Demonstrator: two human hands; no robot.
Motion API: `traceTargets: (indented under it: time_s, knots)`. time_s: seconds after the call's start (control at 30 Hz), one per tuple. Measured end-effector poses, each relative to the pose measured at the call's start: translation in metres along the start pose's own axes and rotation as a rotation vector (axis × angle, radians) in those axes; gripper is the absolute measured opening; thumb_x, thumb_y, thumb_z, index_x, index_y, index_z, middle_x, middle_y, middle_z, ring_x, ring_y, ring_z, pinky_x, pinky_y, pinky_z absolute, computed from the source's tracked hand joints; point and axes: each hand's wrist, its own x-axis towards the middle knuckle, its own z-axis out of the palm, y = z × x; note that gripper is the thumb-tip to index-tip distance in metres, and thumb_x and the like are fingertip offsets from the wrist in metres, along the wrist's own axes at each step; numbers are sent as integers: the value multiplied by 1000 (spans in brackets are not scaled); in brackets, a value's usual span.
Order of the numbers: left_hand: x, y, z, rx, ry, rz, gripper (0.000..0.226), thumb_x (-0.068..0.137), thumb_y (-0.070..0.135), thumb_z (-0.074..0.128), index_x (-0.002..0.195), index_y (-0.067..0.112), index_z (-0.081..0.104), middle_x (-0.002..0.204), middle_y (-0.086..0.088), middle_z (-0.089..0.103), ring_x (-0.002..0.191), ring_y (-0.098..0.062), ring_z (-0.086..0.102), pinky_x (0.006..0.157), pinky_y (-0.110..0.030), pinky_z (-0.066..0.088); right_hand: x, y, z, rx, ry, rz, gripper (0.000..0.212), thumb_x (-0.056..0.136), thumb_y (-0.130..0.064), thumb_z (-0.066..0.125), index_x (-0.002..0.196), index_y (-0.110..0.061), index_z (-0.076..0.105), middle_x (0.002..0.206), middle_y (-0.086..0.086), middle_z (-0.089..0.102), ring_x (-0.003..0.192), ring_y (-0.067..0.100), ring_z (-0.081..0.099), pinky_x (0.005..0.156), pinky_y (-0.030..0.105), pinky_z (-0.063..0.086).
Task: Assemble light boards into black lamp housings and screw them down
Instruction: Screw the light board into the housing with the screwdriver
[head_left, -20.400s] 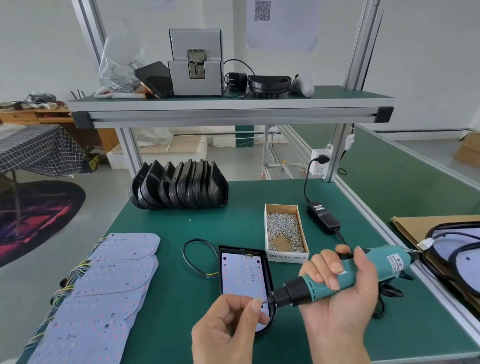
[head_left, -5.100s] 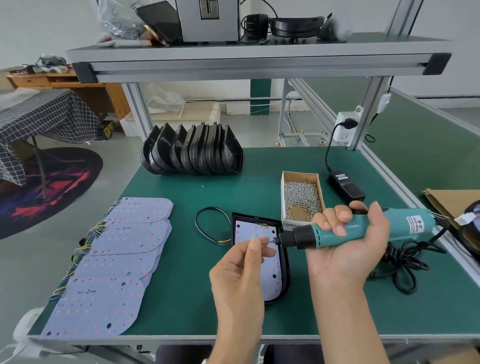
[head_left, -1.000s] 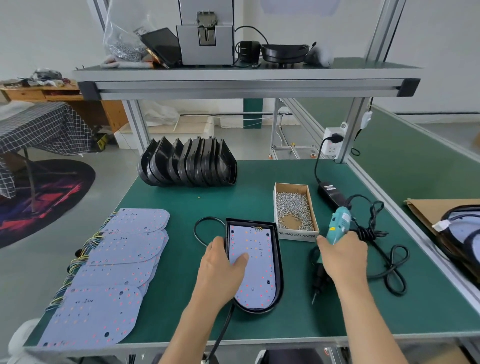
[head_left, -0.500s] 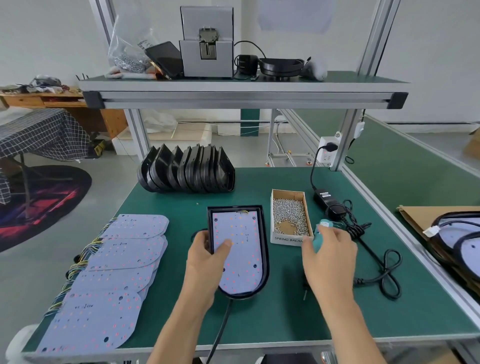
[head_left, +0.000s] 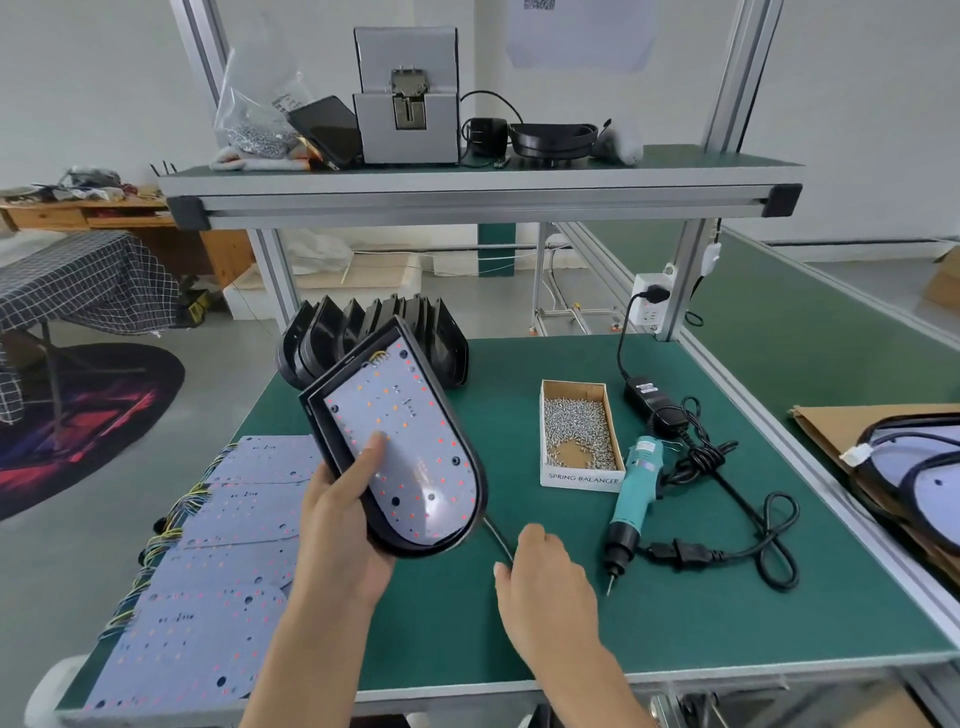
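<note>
My left hand (head_left: 337, 525) holds a black lamp housing (head_left: 313, 411) tilted above the green table, thumb pressing on the pale light board (head_left: 410, 441) seated inside it. A black cable (head_left: 496, 535) hangs from the housing's rounded end and runs between the thumb and forefinger of my right hand (head_left: 545, 577), which pinches it low over the table. The teal electric screwdriver (head_left: 636, 483) lies on the table to the right of that hand, nobody holding it. The cardboard box of screws (head_left: 582, 478) stands beside it.
Empty black housings (head_left: 311, 343) stand in a row at the back behind the lifted one. Loose light boards (head_left: 223, 561) overlap along the left edge. A power adapter (head_left: 647, 392) and coiled cords (head_left: 769, 540) lie at right. Lamps (head_left: 914, 467) rest on cardboard far right.
My left hand has lifted the housing off the table and tilted it up. My right hand has let go of the screwdriver, which now lies flat, and moved left to the cable.
</note>
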Motion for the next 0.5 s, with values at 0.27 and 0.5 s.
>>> traceTargets:
  time_s: [0.27, 0.5]
  knots:
    - [-16, 6, -6, 79, -94, -27, 31, 81, 21, 72, 111, 13, 75, 109, -10, 79, 89, -25, 78, 76, -40, 61, 17, 7, -9, 409, 116, -56, 14, 108, -35, 49, 102, -23, 49, 89, -6, 68, 88, 20, 66, 80, 38, 51]
    - [-40, -19, 8, 84, -105, -84, 42, 84, 23, 69, 122, 6, 69, 117, -16, 76, 109, -39, 72, 93, -52, 58, 23, -2, -41, 1162, 394, -192, 22, 100, -9, 65, 107, -30, 66, 70, -15, 70, 56, 4, 55, 56, 18, 47]
